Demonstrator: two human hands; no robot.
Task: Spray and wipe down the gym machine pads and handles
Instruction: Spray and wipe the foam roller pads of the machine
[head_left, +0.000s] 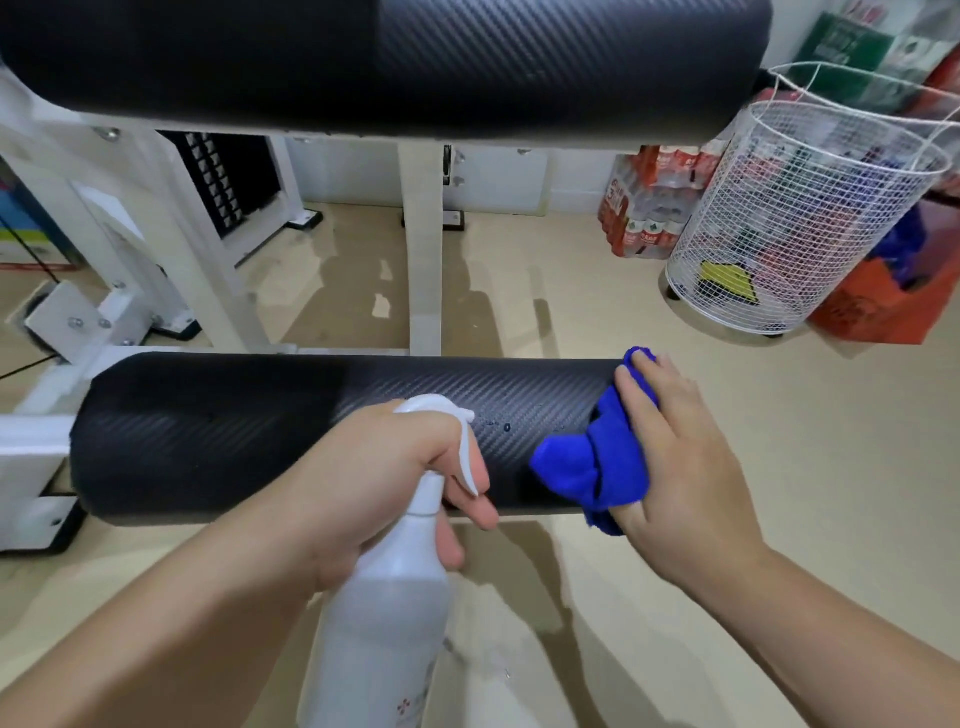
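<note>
Blue microfibre cloth (592, 457) is pressed flat by the right hand (680, 467) onto the droplet-beaded black textured roller pad (260, 436), ready to wipe, while the left hand (374, 483) grips the white spray bottle (389, 613) aimed there.

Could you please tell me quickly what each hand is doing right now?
Left hand: closed around the neck of the spray bottle.
Right hand: open, fingers flat, pressing the blue cloth onto the lower pad.
</note>
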